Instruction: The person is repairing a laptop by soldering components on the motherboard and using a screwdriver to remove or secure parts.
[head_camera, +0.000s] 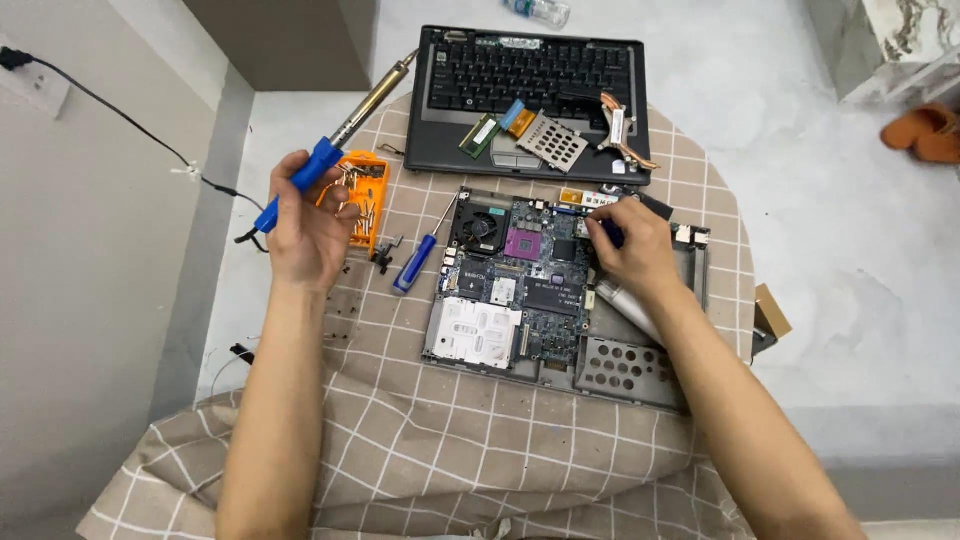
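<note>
My left hand (305, 225) grips a blue-handled soldering iron (345, 128), its metal shaft pointing up and to the right, its cord running off left. An opened laptop base with a bare motherboard (520, 285) lies in the middle of the table. My right hand (630, 245) rests on the board's upper right part, fingers closed on a small dark blue tool (612, 233), mostly hidden by the fingers. A blue-handled screwdriver (420, 255) lies just left of the board.
An orange tray of bits (370, 195) sits beside my left hand. The laptop's keyboard half (530, 85) lies at the back with a memory stick, metal bracket and copper heat pipe on it. A checked cloth (450, 440) covers the round table. Loose screws lie left.
</note>
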